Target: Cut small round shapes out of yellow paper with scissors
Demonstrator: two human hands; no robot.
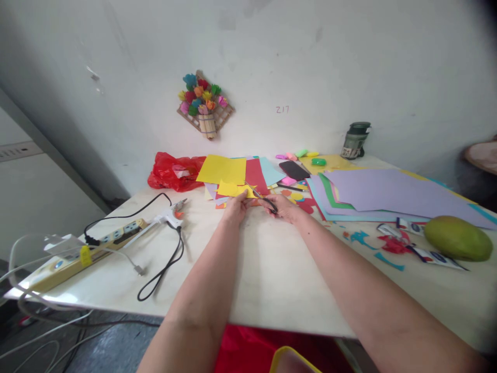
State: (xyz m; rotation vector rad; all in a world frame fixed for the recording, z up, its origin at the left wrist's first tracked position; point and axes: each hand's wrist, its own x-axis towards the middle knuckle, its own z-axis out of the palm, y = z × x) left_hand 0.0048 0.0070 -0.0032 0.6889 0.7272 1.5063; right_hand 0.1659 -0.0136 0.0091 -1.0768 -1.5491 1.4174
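Near the middle of the table, my left hand point(236, 208) pinches a jagged piece of yellow paper point(232, 189). Closed round the dark handles of a pair of scissors point(267, 201) is my right hand point(284, 208). The scissor blades point up and left and meet the edge of the yellow piece; whether they are parted is too small to tell. Just beyond my hands lies a whole yellow sheet point(223, 168), with a red sheet point(256, 174) beside it. Small cut paper shapes point(297, 197) are scattered to the right of my right hand.
On the left are a hot glue gun point(173, 215), its looped cord and a power strip point(89, 259). A red plastic bag point(174, 173) sits behind them. Rightward lie a phone point(294, 170), stacked coloured sheets point(388, 191), paper scraps, tubes and a mango point(458, 238). A bottle point(355, 140) stands by the wall.
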